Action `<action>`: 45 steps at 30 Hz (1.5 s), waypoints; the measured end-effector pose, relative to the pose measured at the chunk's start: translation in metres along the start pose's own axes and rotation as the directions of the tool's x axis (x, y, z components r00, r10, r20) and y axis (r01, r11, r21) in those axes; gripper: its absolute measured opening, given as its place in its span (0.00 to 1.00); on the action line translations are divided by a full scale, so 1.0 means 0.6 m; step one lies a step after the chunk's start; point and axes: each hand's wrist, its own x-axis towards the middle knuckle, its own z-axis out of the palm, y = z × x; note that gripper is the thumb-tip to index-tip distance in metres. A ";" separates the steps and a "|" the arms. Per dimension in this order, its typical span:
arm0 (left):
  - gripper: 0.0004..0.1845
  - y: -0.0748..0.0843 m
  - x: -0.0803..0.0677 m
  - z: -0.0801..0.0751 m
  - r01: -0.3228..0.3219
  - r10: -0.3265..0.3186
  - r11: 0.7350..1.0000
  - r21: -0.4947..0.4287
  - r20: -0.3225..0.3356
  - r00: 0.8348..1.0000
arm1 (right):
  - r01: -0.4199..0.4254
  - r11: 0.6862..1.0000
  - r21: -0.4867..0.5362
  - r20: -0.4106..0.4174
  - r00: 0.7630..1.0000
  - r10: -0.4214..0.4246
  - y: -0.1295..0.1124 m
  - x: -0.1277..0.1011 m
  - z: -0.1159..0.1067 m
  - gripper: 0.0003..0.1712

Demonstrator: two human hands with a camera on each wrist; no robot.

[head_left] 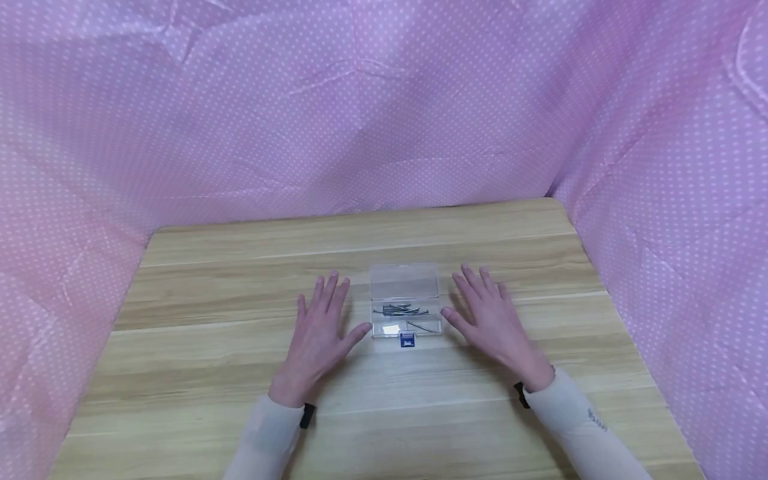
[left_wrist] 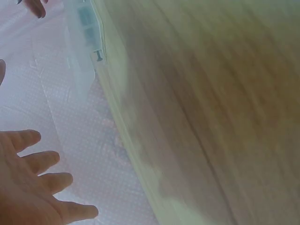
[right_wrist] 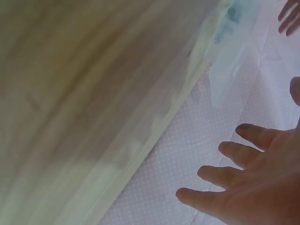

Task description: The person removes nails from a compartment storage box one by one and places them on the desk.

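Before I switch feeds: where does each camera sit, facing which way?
Head: on the head, facing forward and down at the tabletop and clear box; left hand, right hand and sleeves show.
Left wrist: on that wrist, facing past the hand toward pink cloth; both hands show partly.
Right wrist: likewise, from the other wrist.
Shared: both wrist views catch the box.

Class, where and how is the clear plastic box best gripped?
Probably the clear plastic box by its base's short end walls, from left and right: its clear lid is open rearward, and jumbled silvery metal fasteners favour keeping it level.
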 end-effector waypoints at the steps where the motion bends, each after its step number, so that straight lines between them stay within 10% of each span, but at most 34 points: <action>1: 0.50 0.001 0.000 0.000 -0.004 0.004 1.000 -0.003 0.000 1.000 | 0.009 1.000 0.003 -0.004 1.000 -0.009 -0.001 -0.001 0.001 0.45; 21: 0.47 0.008 0.004 0.015 -0.081 0.080 0.995 -0.066 -0.010 0.997 | 0.188 0.979 0.078 -0.125 0.976 -0.177 -0.026 0.000 0.017 0.31; 45: 0.46 0.014 0.030 0.034 0.058 -0.037 0.994 -0.095 0.208 0.977 | 0.250 0.964 0.094 -0.058 0.968 -0.246 -0.045 0.015 0.032 0.11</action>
